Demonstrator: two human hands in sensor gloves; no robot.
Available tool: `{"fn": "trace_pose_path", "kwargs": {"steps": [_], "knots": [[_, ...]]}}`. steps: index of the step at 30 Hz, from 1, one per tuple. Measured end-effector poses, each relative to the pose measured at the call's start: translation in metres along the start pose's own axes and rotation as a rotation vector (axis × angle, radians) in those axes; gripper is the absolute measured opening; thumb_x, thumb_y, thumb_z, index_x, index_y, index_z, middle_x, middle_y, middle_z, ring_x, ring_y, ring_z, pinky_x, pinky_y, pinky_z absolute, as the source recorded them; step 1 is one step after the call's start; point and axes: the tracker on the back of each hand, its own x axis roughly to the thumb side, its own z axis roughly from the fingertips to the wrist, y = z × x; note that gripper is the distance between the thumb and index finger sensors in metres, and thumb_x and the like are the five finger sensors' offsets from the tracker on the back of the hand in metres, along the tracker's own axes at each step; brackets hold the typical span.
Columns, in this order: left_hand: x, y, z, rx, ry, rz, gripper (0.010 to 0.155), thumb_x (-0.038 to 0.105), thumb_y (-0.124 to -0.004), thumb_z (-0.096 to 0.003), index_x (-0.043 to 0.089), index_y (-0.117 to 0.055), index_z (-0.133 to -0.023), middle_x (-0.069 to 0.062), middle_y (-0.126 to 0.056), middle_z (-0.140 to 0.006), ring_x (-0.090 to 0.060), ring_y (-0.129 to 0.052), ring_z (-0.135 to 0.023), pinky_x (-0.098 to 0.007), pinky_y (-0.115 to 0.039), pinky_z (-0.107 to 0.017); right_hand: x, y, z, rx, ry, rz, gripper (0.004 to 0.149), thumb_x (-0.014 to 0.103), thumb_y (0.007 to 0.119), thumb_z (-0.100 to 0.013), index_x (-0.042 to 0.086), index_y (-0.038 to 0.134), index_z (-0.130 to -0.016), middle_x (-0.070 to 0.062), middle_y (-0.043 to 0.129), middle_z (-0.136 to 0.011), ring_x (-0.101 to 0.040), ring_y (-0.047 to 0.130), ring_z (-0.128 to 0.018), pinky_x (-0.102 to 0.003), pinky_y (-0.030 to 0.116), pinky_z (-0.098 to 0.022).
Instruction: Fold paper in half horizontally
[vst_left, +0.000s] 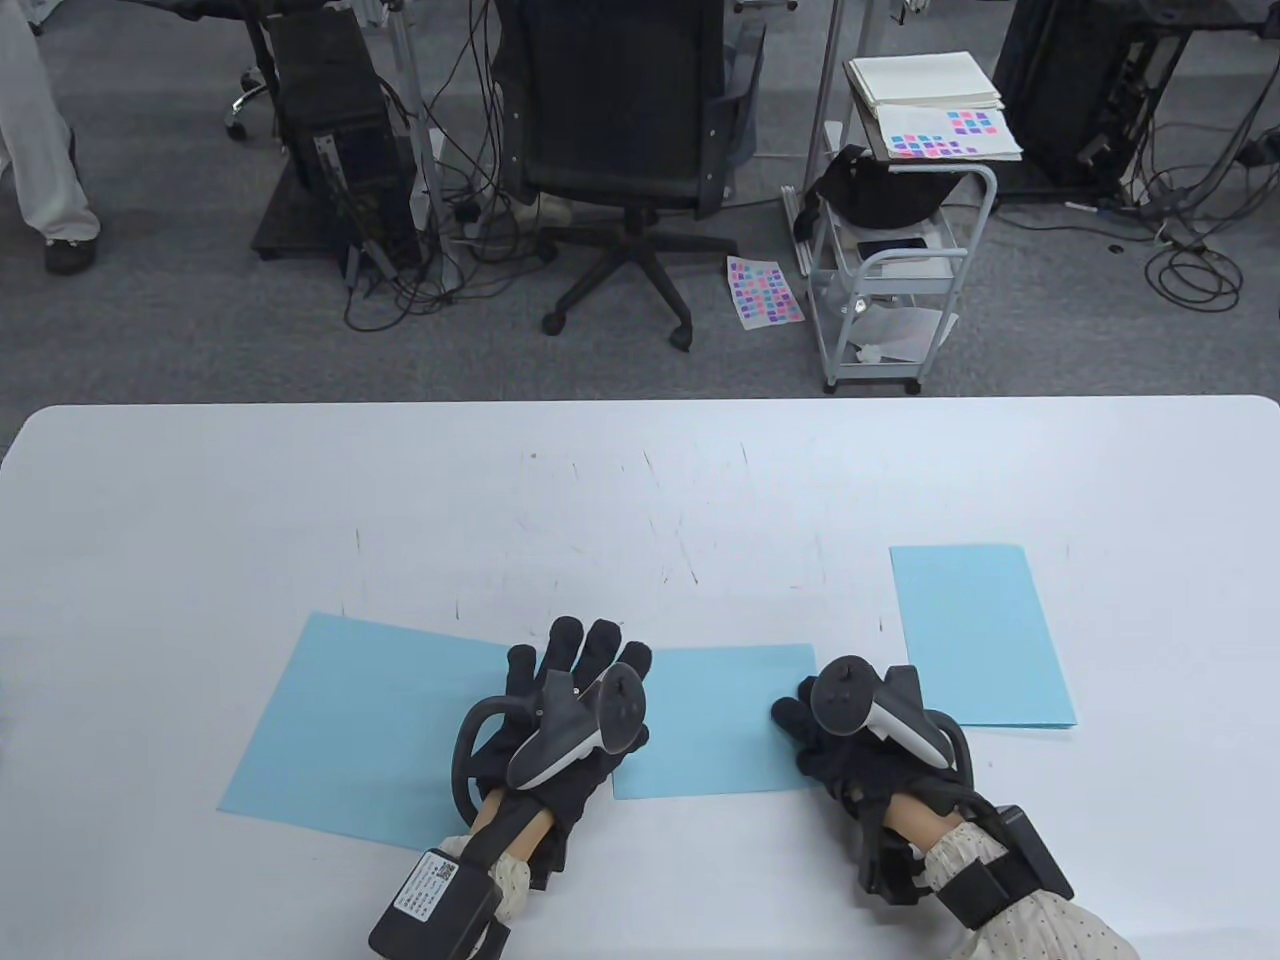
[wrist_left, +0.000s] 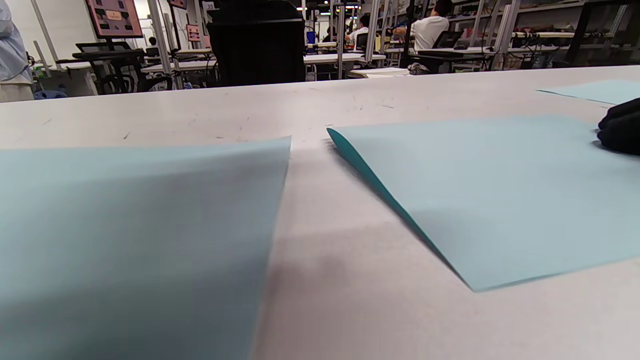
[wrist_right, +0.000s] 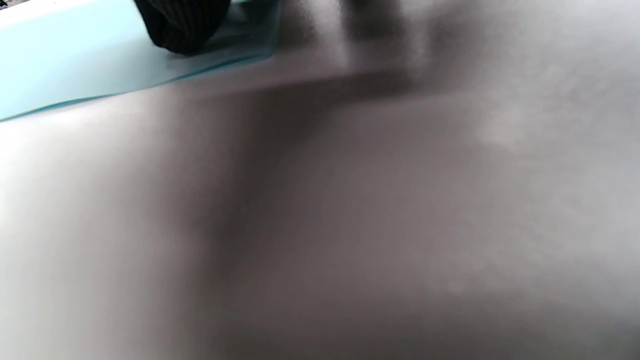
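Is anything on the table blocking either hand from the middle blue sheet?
Nothing visible does. The right hand rests fingertips on the middle sheet at its right edge; the left hand lies at its left edge, overlapping the large left sheet. The third sheet lies apart.

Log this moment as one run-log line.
left hand: flat between large sheet and middle paper | right hand: fingertips on middle paper's right edge | folded sheet: apart, right
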Motion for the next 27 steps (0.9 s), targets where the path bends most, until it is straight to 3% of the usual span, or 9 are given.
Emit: {"fn": "trace_pose_path", "kwargs": {"steps": [13, 22, 27], "knots": [[-0.036, -0.011, 0.013, 0.077, 0.054, 0.047, 0.076, 0.065, -0.062, -0.0358, 0.059, -0.026, -0.102, 0.022, -0.018, -0.120, -0.016, -0.015, -0.118, -0.055, -0.026, -0.089, 0.006, -0.010, -0.001, -0.036, -0.013, -0.027, 0.056, 0.036, 0.070, -0.049, 0.042, 0.052, -0.102, 0.014, 0.035, -0.117, -0.031, 0.011, -0.107, -0.065, 0.007, -0.072], [-0.051, -0.014, 0.014, 0.090, 0.069, 0.049, 0.076, 0.064, -0.063, -0.0355, 0.059, -0.027, -0.102, 0.021, -0.019, -0.120, -0.017, -0.016, -0.118, -0.055, -0.027, -0.089, 0.045, -0.044, -0.017, -0.114, -0.025, -0.032, 0.060, 0.034, 0.071, -0.050, 0.042, 0.046, -0.104, 0.014, 0.030, -0.118, -0.031, 0.011, -0.107, -0.065, 0.008, -0.072], [-0.054, -0.014, 0.015, 0.092, 0.070, 0.045, 0.076, 0.064, -0.063, -0.0354, 0.058, -0.028, -0.102, 0.021, -0.020, -0.120, -0.017, -0.017, -0.118, -0.055, -0.028, -0.089, 0.066, -0.042, -0.040, -0.120, -0.014, 0.016, 0.063, 0.030, 0.071, -0.050, 0.041, 0.041, -0.104, 0.014, 0.029, -0.117, -0.031, 0.011, -0.107, -0.065, 0.009, -0.073]]}}
